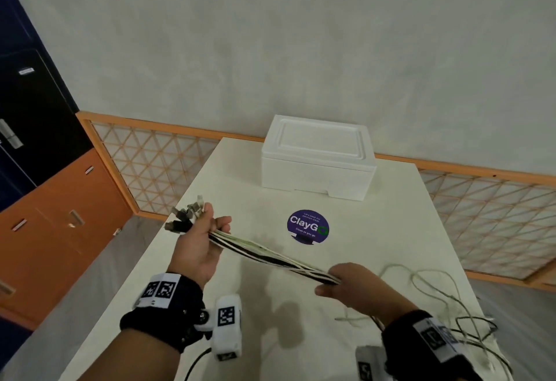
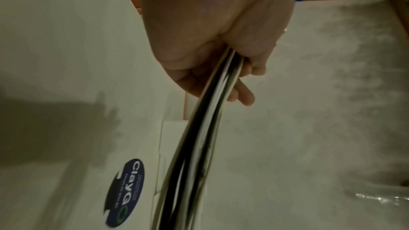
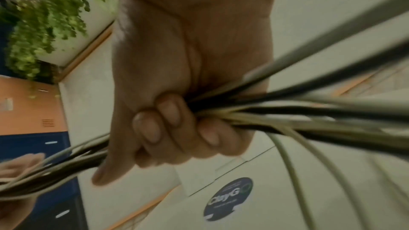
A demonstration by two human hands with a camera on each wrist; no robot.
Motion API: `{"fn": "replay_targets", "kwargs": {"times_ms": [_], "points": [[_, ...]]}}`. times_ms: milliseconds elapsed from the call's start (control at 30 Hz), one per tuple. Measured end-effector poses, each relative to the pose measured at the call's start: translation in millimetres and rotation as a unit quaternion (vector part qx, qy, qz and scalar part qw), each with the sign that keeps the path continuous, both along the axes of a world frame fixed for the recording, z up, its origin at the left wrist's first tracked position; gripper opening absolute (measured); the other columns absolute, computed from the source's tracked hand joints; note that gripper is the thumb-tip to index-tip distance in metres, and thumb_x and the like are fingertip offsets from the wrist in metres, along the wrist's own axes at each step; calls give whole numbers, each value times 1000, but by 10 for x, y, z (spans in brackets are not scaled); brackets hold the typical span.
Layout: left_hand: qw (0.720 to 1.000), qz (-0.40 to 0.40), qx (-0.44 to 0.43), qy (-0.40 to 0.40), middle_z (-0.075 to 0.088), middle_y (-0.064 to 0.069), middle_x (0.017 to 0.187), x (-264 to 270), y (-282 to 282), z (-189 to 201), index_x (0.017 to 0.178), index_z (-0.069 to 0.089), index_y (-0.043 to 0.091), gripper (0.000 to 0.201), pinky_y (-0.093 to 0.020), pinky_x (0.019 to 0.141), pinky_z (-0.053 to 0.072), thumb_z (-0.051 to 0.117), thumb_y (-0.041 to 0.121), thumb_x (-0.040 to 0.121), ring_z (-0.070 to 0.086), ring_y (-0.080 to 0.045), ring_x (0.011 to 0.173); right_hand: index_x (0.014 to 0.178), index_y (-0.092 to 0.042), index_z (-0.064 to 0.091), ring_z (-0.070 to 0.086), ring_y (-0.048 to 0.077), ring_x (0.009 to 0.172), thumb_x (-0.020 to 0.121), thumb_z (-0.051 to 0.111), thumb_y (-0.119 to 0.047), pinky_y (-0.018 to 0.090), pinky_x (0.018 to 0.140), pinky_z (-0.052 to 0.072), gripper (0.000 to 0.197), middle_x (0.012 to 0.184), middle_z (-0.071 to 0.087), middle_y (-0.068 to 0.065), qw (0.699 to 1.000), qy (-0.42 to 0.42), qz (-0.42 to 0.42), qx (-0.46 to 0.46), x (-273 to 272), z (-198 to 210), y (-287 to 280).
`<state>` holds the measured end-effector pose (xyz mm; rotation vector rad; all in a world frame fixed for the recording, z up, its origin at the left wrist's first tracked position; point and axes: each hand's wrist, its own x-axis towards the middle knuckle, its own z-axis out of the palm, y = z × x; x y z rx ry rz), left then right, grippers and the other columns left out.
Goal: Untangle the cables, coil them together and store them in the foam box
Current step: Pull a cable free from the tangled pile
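Already the cables (image 1: 272, 255) run gathered and straight between both hands, though no coil exists yet and their tails sprawl loose beside the right hand (image 1: 352, 286). That hand clenches the bundle; the left hand (image 1: 200, 240) grips it just behind the plugs (image 1: 186, 215). Beyond both, the foam box (image 1: 317, 159) sits lidded.

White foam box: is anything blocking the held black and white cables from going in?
Yes. The white foam box has its lid on, closed. The left hand and right hand both grip the black and white cable bundle above the white table.
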<state>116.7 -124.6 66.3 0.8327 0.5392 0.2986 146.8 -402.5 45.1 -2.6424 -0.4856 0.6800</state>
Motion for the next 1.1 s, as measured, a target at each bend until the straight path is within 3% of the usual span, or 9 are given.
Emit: {"fn": "replay_targets", "kwargs": {"times_ms": [100, 167, 233, 367, 433, 567, 700, 867, 1100], "points": [[994, -76, 72, -18, 75, -4, 87, -6, -86, -61, 67, 52, 11, 33, -33, 84, 50, 58, 39, 84, 66, -17, 88, 88, -23, 56, 61, 15, 75, 77, 70, -42, 22, 65, 44, 26, 80, 62, -5, 996, 58, 18, -68, 45, 64, -141], [981, -133, 139, -23, 73, 2, 109, -32, -174, -46, 75, 63, 11, 42, -40, 103, 39, 61, 52, 81, 61, -18, 113, 132, -23, 45, 48, 15, 120, 74, 72, -38, 23, 97, 37, 66, 129, 51, -2, 994, 29, 60, -82, 58, 128, -46], [962, -185, 202, -25, 70, 8, 116, -59, -270, 9, 87, 75, 23, 45, -40, 110, 31, 65, 65, 75, 55, -11, 122, 145, -23, 29, 30, 10, 135, 74, 73, -29, 17, 107, 23, 84, 147, 33, -7, 996, -13, 60, 58, 34, 294, 335], [946, -229, 225, -45, 66, 10, 122, -54, -377, 224, 92, 70, 56, 20, -25, 102, 42, 59, 49, 78, 58, 1, 115, 131, -23, 43, 55, -7, 101, 71, 71, -2, 13, 85, 44, 69, 117, 58, -12, 939, 6, 93, 332, -100, 612, 1250], [948, -233, 208, -62, 64, 11, 127, -25, -287, 249, 99, 72, 48, 25, -19, 97, 43, 62, 42, 78, 55, -2, 121, 123, -19, 52, 59, -9, 92, 75, 62, 2, 16, 79, 49, 54, 104, 64, -13, 924, 2, 64, 378, -97, 612, 1454], [956, -241, 144, -85, 70, -3, 118, -22, -3, 203, 116, 64, 13, 50, -19, 88, 51, 83, 21, 70, 59, -18, 120, 121, -17, 53, 61, 7, 82, 91, 47, -18, 30, 71, 49, 31, 95, 66, -2, 953, -67, 57, 291, -46, 554, 1489], [967, -205, -83, -126, 65, -24, 116, -78, 180, 225, 129, 53, 7, 94, -43, 94, 53, 87, 52, 54, 62, -35, 111, 116, -16, 46, 60, 26, 87, 97, 41, -39, 32, 64, 39, 30, 97, 63, 7, 972, -168, 102, 132, -78, 505, 1469], [978, -157, -125, -62, 63, -23, 124, -32, 221, 243, 118, 68, 8, 82, -47, 94, 47, 24, 70, 88, 66, -34, 105, 110, -13, 46, 59, 29, 86, 96, 42, -38, 32, 61, 34, 28, 96, 63, 10, 972, -181, 118, 88, -106, 481, 1497], [980, -199, 13, -20, 65, -10, 126, -56, -42, 238, 127, 60, 16, 40, -37, 108, 38, 34, 30, 101, 55, -21, 125, 103, -16, 50, 60, 20, 82, 90, 50, -32, 35, 68, 47, 21, 93, 64, 2, 975, -142, 70, 157, -98, 586, 1442]]}}
